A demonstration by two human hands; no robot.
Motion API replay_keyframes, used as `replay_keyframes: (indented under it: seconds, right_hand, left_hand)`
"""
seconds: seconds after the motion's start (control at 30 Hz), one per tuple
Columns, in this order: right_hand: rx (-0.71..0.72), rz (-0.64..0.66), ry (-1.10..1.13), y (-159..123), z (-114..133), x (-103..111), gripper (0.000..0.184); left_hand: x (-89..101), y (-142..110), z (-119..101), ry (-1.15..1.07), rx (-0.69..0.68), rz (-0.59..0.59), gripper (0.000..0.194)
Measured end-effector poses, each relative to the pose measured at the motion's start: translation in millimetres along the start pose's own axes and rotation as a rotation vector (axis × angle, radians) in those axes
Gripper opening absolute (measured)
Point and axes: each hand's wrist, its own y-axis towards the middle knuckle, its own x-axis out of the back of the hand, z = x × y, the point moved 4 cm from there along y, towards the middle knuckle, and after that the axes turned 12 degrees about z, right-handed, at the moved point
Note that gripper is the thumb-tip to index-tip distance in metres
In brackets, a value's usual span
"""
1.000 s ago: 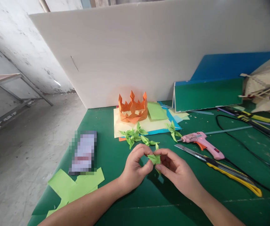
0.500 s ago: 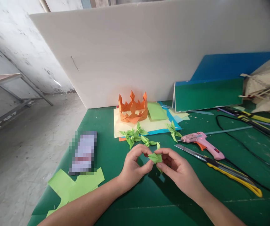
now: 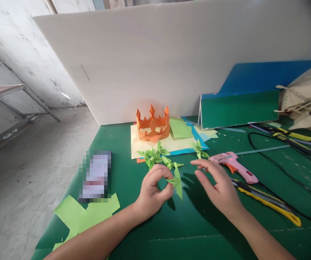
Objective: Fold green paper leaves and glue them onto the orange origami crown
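Note:
Between thumb and forefinger, my left hand (image 3: 155, 189) pinches a folded green paper piece (image 3: 178, 183) with pointed tips. My right hand (image 3: 219, 187) is off to its right, fingers apart and holding nothing, above the utility knife (image 3: 269, 202) and near the pink glue gun (image 3: 236, 166). Its fingers hide the knife's blade end and the gun's nozzle. Several green origami flowers (image 3: 154, 155) lie just beyond my left hand, and another green flower (image 3: 199, 148) sits by the glue gun. Behind them an orange paper crown (image 3: 153, 133) stands on a cream sheet (image 3: 135, 144).
A phone (image 3: 97, 175), blurred out, lies at the left with green paper squares (image 3: 90, 216) below it. A white board (image 3: 144, 65) stands upright behind. At the right are a green folded board (image 3: 239, 110), a black cord (image 3: 277, 173) and yellow-black pliers (image 3: 293, 137).
My right hand has let go of the folded green paper and moved right, its fingers opening. The paper stays in my left hand, now turned more upright.

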Motion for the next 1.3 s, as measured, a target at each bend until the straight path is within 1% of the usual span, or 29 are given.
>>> replay_keyframes:
  seconds: [0.03,0.1,0.17,0.23,0.33,0.4,0.47,0.53,0.6,0.73,0.83,0.9,1.0,1.07,1.13,1.17,1.2,1.3]
  right_hand:
    - [0.03,-0.067,-0.132,1.9,-5.9,7.8,0.025]
    - [0.036,-0.131,-0.343,5.5,-18.4,18.2,0.026]
    - [0.007,-0.136,-0.476,8.2,-28.6,22.4,0.029]
    - [-0.02,-0.11,-0.533,10.6,-34.8,21.6,0.033]
    - [-0.074,-0.089,-0.542,16.4,-39.0,19.4,0.037]
    - [-0.123,-0.079,-0.524,23.1,-40.9,19.8,0.04]
    - [-0.167,-0.04,-0.485,31.5,-42.9,20.4,0.042]
    - [-0.205,0.016,-0.43,40.4,-45.2,20.0,0.045]
    - [-0.228,0.054,-0.388,48.6,-46.4,18.7,0.046]
    - [-0.21,0.061,-0.352,60.9,-42.0,15.4,0.048]
    - [-0.156,0.033,-0.3,63.2,-29.1,16.9,0.048]
    - [-0.075,-0.01,-0.198,58.7,-15.0,20.9,0.047]
    - [0.012,-0.066,-0.021,40.9,4.3,26.4,0.043]
    - [0.028,-0.046,0.024,24.1,11.7,24.1,0.041]
    - [0.038,-0.02,0.017,6.4,14.3,17.6,0.04]
    - [0.037,-0.013,0.002,-1.6,13.9,13.6,0.041]
    - [0.038,-0.017,-0.02,-8.5,13.3,9.9,0.042]
    - [0.039,-0.038,-0.105,-20.5,12.6,1.4,0.046]
  left_hand:
    - [1.8,-0.1,0.2,0.006,-0.005,-0.018,0.014]
    - [5.5,-0.2,1.3,0.018,-0.011,-0.054,0.015]
    - [9.2,-0.1,3.3,0.037,-0.008,-0.093,0.016]
    - [13.4,0.1,6.1,0.053,0.005,-0.149,0.015]
    - [18.2,1.3,10.9,0.013,0.043,-0.199,0.013]
    - [20.2,2.9,13.8,-0.073,0.079,-0.183,0.01]
    - [22.3,4.0,15.8,-0.155,0.118,-0.161,0.005]
    - [25.0,4.0,17.0,-0.179,0.152,-0.149,0.003]
    - [27.6,3.2,17.6,-0.17,0.157,-0.144,0.006]
    - [30.0,0.9,17.3,-0.154,0.122,-0.135,0.009]
    - [30.6,1.2,15.1,-0.076,0.116,-0.129,0.006]
    - [31.6,3.1,12.7,0.012,0.117,-0.126,0.004]
    - [33.8,8.1,10.6,0.231,0.129,-0.108,0.005]
    - [34.8,11.9,12.4,0.393,0.147,-0.072,0.006]
    - [36.3,14.9,16.4,0.488,0.169,-0.058,0.004]
    - [37.2,15.6,18.4,0.496,0.179,-0.069,0.003]
    - [38.1,15.8,19.8,0.484,0.187,-0.09,0.006]
    - [35.8,12.1,16.5,0.408,0.172,-0.163,0.023]
